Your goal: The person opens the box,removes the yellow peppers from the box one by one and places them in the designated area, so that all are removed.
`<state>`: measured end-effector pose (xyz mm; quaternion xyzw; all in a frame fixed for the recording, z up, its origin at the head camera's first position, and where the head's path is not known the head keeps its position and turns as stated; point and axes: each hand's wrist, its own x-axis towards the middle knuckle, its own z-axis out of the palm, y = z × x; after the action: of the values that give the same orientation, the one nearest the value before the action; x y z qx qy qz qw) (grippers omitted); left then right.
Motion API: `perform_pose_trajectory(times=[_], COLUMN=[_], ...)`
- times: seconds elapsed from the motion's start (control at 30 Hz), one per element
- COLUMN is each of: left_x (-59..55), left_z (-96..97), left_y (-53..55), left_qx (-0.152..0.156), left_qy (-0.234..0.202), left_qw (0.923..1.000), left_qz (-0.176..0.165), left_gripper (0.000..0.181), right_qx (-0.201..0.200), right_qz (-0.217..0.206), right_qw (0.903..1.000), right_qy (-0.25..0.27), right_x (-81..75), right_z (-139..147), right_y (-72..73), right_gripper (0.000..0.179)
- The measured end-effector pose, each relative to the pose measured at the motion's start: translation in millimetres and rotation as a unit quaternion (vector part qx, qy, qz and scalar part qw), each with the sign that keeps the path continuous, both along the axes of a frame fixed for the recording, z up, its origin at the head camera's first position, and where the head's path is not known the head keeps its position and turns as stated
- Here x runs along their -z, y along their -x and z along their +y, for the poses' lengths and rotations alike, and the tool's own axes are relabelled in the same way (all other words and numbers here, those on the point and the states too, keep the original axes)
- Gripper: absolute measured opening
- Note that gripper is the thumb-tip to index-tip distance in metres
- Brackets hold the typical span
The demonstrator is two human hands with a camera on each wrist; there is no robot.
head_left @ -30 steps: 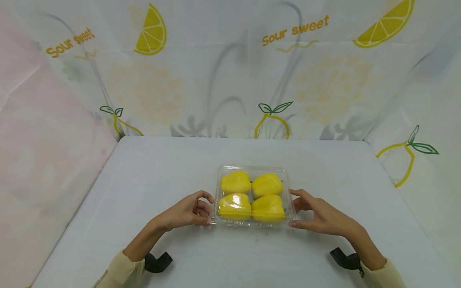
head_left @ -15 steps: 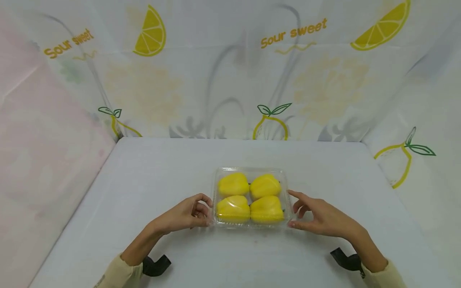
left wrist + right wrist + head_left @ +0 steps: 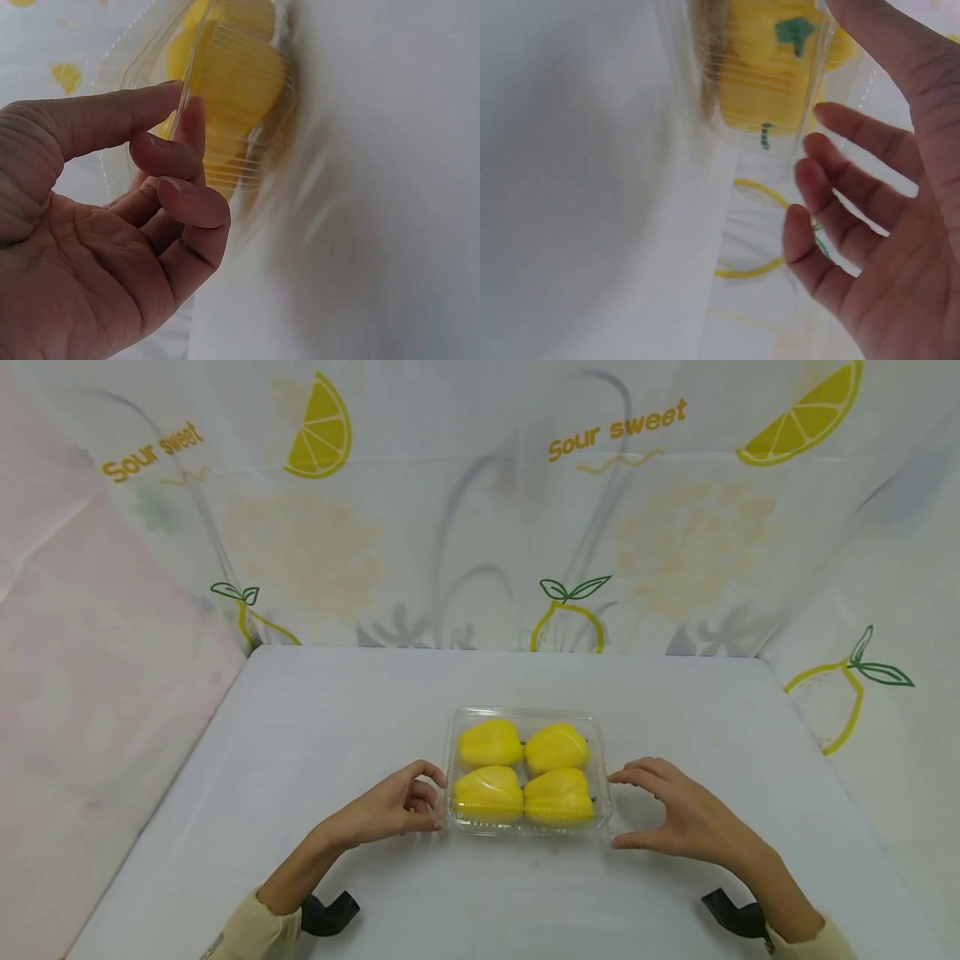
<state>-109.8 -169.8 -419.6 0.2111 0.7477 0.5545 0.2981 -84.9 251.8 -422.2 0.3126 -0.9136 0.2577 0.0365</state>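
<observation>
A clear plastic clamshell box (image 3: 528,833) with its lid down sits on the white table, holding several yellow bell peppers (image 3: 558,796). Green stems show through its side in the right wrist view. At the box's left edge my left hand (image 3: 390,803) pinches the rim between thumb and fingers; its other fingers curl below, as the left wrist view shows. My right hand (image 3: 693,814) is by the right edge, thumb and fingers spread apart, fingertips (image 3: 817,142) close to the rim and nothing gripped.
A white table (image 3: 360,710) lies under the box. Lemon-print cloth (image 3: 420,527) hangs behind and at the right, and pinkish cloth (image 3: 97,693) at the left. Black wrist mounts (image 3: 330,914) jut from both sleeves near the tabletop.
My right hand has loosened from the box's right edge and drawn slightly right, its thumb and fingers spreading wider. The left hand stays at the left edge, and the box has hardly moved.
</observation>
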Motion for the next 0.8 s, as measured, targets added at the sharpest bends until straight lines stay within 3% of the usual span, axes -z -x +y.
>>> perform_pose_trajectory(times=[0.13,0.23,0.43,0.67,0.8], left_x=[-0.4,0.5,2.2,-0.6,-0.2], left_z=[-0.3,-0.6,0.3,1.3,1.2], left_y=[0.1,0.6,2.0,1.3,1.0], left_qx=[0.003,0.005,0.010,0.012,0.012], left_qy=[-0.004,-0.007,-0.006,-0.001,0.000], left_qw=[1.0000,1.0000,0.9999,0.9999,0.9999], left_qz=[-0.002,-0.001,0.001,0.000,0.003], left_gripper=[0.043,0.043,0.044,0.043,0.042], right_qx=[-0.040,-0.070,-0.088,-0.115,-0.120], right_qz=[0.074,0.088,0.079,0.136,0.167], right_qw=[0.9957,0.9914,0.9894,0.9815,0.9769], right_qy=[0.040,0.067,0.084,0.071,0.061], right_x=[2.9,4.1,5.3,2.8,0.7], right_z=[0,-1,-2,-7,-12], right_y=[-1.9,-2.6,-4.3,-8.0,-11.0], right_gripper=[0.050,0.040,0.032,0.013,0.024])
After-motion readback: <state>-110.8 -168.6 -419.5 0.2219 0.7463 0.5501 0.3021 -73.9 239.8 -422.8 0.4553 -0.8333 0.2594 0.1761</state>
